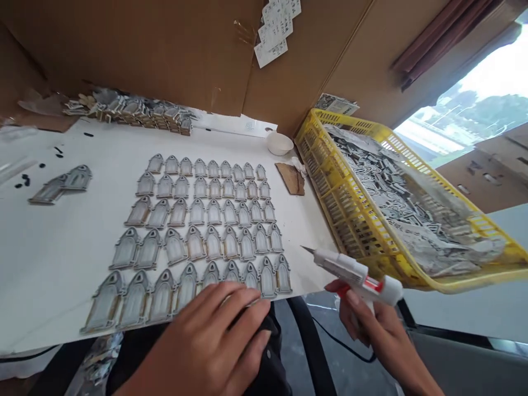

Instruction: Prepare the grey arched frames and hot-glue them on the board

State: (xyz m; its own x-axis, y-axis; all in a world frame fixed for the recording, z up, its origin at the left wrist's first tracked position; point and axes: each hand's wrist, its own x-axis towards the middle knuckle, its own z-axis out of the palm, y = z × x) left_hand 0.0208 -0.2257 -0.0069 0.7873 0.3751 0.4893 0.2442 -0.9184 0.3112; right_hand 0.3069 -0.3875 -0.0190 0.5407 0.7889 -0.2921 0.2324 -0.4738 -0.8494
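Observation:
Several rows of small grey arched window-shaped pieces lie in a grid on a white board. My left hand rests at the board's near edge, fingers curled over something dark that I cannot make out, touching the nearest row of pieces. My right hand grips a white and red hot glue gun to the right of the board, its nozzle pointing left toward the grid's lower right corner.
A yellow plastic basket full of grey cut-out pieces stands at the right. A stack of finished pieces lies at the board's far edge, with a small white bowl, a brown scrap and two joined pieces at the left. Cardboard walls stand behind.

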